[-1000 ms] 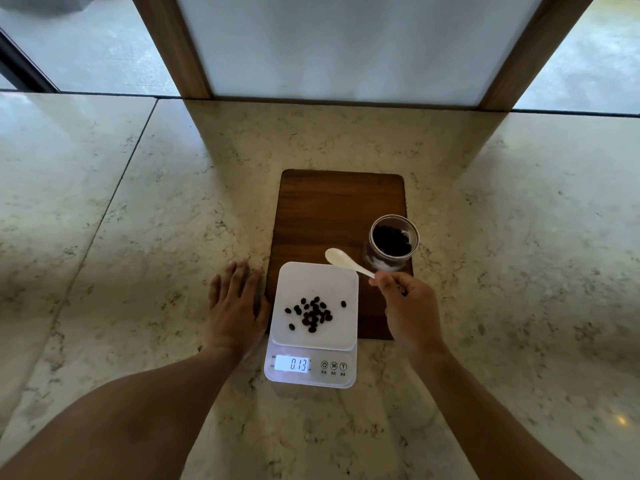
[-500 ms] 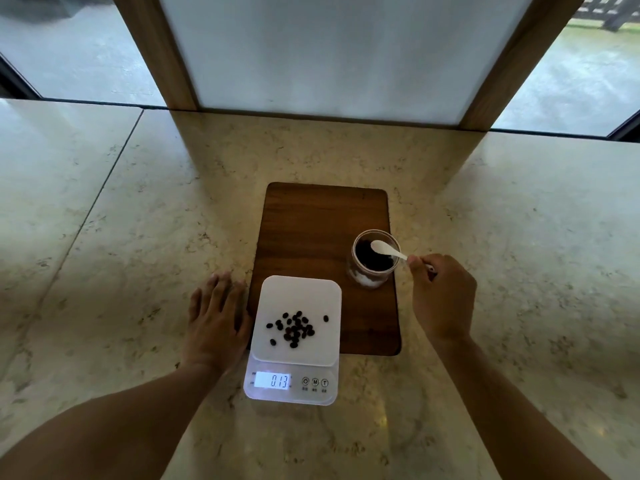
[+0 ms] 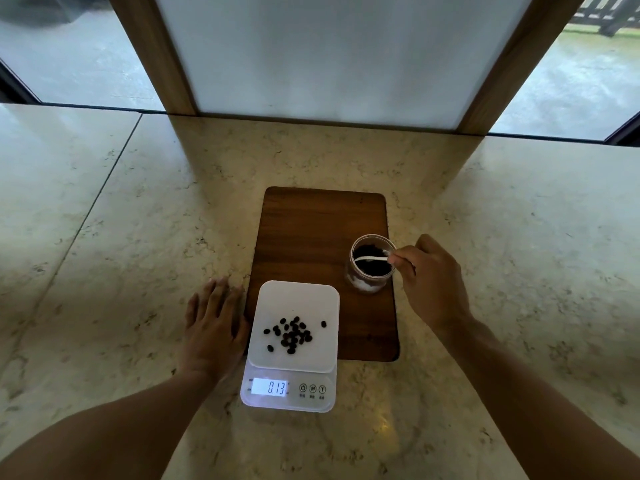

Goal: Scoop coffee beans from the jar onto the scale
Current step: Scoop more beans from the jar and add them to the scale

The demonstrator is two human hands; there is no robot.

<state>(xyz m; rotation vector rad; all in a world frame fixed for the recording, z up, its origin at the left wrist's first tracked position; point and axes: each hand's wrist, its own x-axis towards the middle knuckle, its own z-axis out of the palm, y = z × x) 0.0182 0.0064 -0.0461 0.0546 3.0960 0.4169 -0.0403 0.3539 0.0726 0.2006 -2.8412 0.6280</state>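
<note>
A small glass jar (image 3: 363, 284) of dark coffee beans stands on the right side of a wooden board (image 3: 311, 230). My right hand (image 3: 433, 282) pinches the handle of a white spoon (image 3: 370, 259), whose bowl is down inside the jar's mouth. The white scale (image 3: 294, 362) sits at the board's near left corner, with several coffee beans (image 3: 291, 336) on its platform and a lit display reading 0.13. My left hand (image 3: 214, 327) lies flat on the counter, fingers spread, just left of the scale.
The marble counter (image 3: 121, 237) stretches wide on both sides. A wood-framed frosted panel (image 3: 329, 57) rises at the back edge, with windows to either side.
My right hand carried the spoon from over the scale's far corner rightward to the jar, then lowered its bowl into the beans. My left hand stayed flat. The reading stays 0.13.
</note>
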